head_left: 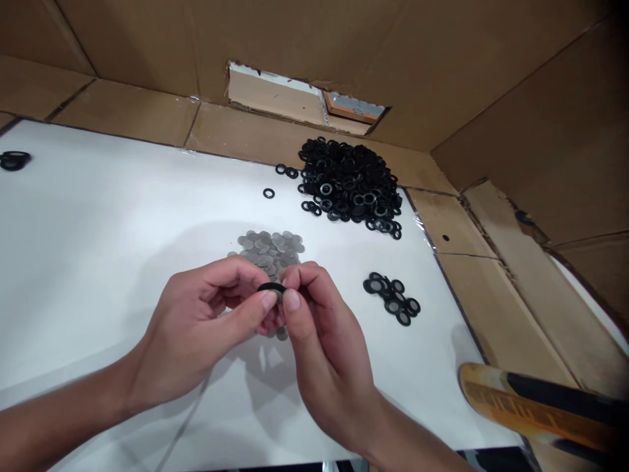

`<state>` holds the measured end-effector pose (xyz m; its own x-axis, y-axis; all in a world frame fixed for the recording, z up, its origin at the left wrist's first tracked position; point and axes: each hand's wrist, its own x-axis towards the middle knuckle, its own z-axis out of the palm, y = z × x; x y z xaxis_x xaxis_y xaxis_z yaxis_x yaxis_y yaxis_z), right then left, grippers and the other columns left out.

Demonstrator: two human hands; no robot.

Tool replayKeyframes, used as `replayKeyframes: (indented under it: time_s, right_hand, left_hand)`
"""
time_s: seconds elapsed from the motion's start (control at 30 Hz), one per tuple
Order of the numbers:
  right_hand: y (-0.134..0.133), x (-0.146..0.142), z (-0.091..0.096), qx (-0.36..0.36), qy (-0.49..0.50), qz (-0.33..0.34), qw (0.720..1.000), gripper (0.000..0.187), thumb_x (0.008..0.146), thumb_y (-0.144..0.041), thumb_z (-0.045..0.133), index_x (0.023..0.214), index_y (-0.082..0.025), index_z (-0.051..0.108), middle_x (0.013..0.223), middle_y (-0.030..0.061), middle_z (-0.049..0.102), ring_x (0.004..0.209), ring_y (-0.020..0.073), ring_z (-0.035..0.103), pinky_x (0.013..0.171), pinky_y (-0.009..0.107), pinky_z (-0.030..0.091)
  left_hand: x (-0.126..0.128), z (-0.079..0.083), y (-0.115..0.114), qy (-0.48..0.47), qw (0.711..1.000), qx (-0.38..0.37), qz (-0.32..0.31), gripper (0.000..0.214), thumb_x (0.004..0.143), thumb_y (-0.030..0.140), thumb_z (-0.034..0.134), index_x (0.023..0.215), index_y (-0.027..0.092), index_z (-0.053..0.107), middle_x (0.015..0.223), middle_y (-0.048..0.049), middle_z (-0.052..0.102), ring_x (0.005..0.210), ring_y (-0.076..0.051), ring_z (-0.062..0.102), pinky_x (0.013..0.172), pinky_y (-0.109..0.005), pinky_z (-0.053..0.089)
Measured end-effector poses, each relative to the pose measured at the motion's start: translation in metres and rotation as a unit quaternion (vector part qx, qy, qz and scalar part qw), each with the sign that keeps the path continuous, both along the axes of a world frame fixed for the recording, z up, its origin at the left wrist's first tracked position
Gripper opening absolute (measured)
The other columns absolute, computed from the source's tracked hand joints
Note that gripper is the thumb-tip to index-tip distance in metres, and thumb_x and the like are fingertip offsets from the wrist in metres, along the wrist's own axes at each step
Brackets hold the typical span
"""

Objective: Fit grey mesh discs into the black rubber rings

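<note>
My left hand (206,328) and my right hand (319,341) meet over the white sheet (98,262), both pinching one small black rubber ring (271,287) between thumbs and fingertips. Right behind and under the hands lies a pile of small grey metal mesh discs (270,249). A large heap of black rings (351,183) sits at the far edge of the sheet. A small group of black rings with grey centres (392,298) lies to the right of my right hand.
Cardboard walls (442,65) and cardboard flooring surround the white sheet. A few loose black rings (269,193) lie near the big heap, and more black rings (14,159) at the far left. An orange and black object (540,406) lies at the lower right.
</note>
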<state>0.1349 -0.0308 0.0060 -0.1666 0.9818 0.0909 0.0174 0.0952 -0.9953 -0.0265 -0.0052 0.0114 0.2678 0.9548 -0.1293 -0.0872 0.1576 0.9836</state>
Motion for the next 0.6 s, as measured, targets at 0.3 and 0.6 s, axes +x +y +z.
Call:
replayKeyframes:
  time_s: [0.3, 0.6]
  right_hand:
    - [0.0032, -0.0006, -0.0045, 0.013, -0.055, -0.015, 0.998, 0.014, 0.111, -0.033, 0.047, 0.101, -0.024, 0.052, 0.093, 0.0019, 0.059, 0.085, 0.0164, 0.061, 0.078, 0.037, 0.051]
    - [0.0041, 0.0007, -0.0021, -0.011, -0.033, 0.002, 0.999, 0.011, 0.110, -0.030, 0.050, 0.102, -0.022, 0.053, 0.089, 0.0011, 0.060, 0.079, 0.0156, 0.062, 0.074, 0.035, 0.051]
  left_hand:
    - [-0.0028, -0.0026, 0.0036, -0.005, 1.000, 0.010, 0.009, 0.015, 0.093, 0.012, 0.074, 0.084, 0.025, 0.075, 0.070, 0.0091, 0.075, 0.065, -0.004, 0.072, 0.067, -0.007, 0.058]
    - [-0.0039, -0.0019, 0.0050, -0.017, 0.999, -0.027, -0.004, 0.010, 0.095, 0.017, 0.074, 0.087, 0.023, 0.073, 0.069, 0.0070, 0.075, 0.062, -0.007, 0.071, 0.065, -0.012, 0.060]
